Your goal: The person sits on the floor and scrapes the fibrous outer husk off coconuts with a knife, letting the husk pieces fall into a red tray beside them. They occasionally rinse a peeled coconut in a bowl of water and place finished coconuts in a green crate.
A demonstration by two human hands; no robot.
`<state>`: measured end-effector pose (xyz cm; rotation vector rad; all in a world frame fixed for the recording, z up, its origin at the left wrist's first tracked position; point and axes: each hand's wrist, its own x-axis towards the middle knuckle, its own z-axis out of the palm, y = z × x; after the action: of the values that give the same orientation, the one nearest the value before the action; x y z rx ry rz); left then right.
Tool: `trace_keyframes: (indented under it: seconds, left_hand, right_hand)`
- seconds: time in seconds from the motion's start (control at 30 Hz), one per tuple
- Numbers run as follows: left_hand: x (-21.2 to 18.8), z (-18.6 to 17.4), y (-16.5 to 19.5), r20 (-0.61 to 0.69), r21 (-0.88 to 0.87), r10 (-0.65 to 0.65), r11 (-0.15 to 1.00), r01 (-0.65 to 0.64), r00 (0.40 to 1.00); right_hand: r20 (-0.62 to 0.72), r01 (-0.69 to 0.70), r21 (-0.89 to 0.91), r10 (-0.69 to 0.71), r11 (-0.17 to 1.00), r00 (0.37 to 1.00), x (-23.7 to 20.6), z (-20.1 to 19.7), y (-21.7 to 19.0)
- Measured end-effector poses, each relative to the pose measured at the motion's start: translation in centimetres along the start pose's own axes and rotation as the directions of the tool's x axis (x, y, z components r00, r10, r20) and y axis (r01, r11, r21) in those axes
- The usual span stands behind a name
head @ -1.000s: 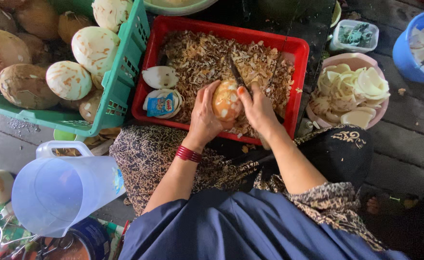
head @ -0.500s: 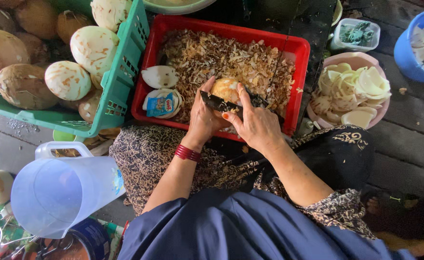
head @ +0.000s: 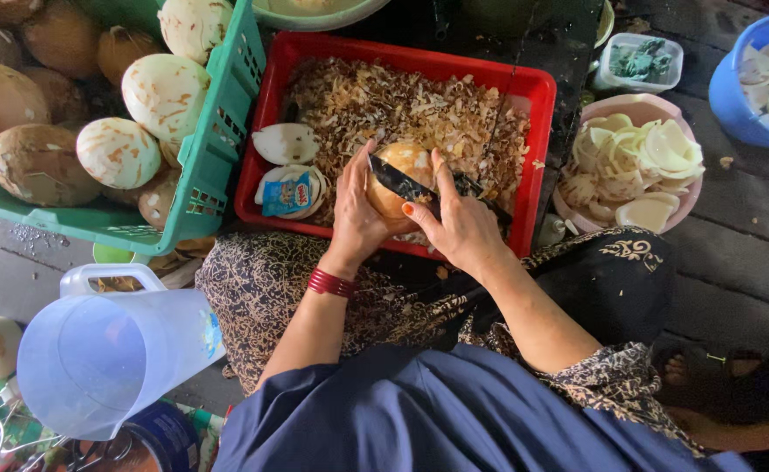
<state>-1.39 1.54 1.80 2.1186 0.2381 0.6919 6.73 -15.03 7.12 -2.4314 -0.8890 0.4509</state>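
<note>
Wooden floorboards point(head: 751, 262) carry a red tray point(head: 537, 131) of brown shavings. Above it, the left hand point(head: 356, 218) cups a partly peeled coconut point(head: 399, 175), fingers curled around it. The right hand point(head: 463, 229) is closed round a dark knife point(head: 406, 185), blade laid across the coconut. Beside the tray stands a green crate point(head: 218, 149) holding more coconuts.

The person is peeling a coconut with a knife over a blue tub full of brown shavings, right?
Not quite. The tub under the coconut is red, not blue, as the head view shows. The rest is right: the left hand holds the coconut, the right hand holds the knife, and brown shavings fill the tub.
</note>
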Motion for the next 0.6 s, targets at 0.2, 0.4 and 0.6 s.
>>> trace_keyframes:
  seconds: [0.2,0.4,0.6]
  left_hand:
    - [0.3,0.4,-0.7,0.037,-0.133,-0.046,0.99,0.051,0.998]
    - [0.7,0.4,0.2,0.062,-0.023,-0.077,0.997,0.079,0.995]
    - [0.8,0.6,1.1,0.066,-0.029,-0.117,0.992,0.12,0.991]
  right_hand:
    - [-0.016,0.039,-0.098,-0.04,0.994,0.999,-0.7,-0.3,-2.0]
    - [-0.08,0.039,-0.16,-0.052,0.986,0.995,-0.3,-0.1,-1.4]
    - [-0.161,0.087,-0.083,-0.1,0.993,0.982,0.8,1.1,-0.1]
